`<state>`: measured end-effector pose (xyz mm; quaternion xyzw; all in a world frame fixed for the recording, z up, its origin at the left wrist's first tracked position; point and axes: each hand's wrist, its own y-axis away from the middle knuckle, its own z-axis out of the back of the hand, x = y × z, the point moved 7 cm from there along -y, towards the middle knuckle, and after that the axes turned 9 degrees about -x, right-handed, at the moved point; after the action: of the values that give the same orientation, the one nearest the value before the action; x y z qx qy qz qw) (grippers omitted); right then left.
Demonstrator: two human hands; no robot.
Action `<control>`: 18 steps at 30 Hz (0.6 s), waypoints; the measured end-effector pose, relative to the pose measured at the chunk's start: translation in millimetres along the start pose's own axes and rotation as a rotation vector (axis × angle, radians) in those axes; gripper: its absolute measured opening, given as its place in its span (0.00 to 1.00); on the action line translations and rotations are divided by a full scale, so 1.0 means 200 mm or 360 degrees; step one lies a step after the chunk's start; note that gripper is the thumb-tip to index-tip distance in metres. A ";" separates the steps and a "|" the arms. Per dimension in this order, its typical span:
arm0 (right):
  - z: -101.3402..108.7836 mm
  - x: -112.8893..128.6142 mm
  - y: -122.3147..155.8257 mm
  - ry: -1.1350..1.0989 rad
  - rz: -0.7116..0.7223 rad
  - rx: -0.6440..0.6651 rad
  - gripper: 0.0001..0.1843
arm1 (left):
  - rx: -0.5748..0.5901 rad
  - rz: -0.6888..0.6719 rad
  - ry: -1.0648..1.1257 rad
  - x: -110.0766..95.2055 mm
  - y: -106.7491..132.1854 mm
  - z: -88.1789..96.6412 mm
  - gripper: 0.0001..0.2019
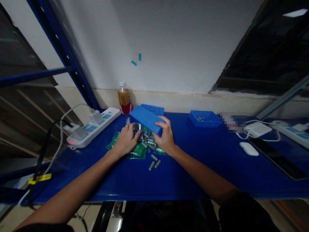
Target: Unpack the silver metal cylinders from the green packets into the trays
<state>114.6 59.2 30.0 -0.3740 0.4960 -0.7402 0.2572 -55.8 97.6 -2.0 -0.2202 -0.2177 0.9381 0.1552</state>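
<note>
My right hand [164,137] grips a blue plastic bin [146,118] by its right end. The bin is tilted above a pile of short metal cylinders [150,141], with a broad flat face toward me; its inside is hidden. My left hand [126,139] rests at the left side of the pile, thumb apart from the fingers and touching the cylinders. Its fingertips are partly hidden. Green plastic bags [137,152] lie under the pile and under my left hand. Three loose cylinders [154,162] lie on the blue tabletop [188,180] in front.
Behind the held bin stands another blue bin [158,110], beside a drink bottle [125,98]. A power strip [96,127] with plugs lies left. To the right are a blue bin [204,119] with small metal parts, a white earphone case [249,149] and a phone [277,158].
</note>
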 end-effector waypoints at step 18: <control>0.63 -0.78 -0.27 0.0794 -0.1094 -0.0368 0.16 | 0.0213 0.0003 -0.0019 0.05 -0.01 -0.05 0.31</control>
<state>307.5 130.1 62.5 -0.3535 0.4693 -0.7900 -0.1753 -59.6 105.9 -12.9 -0.2040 -0.1551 0.9520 0.1673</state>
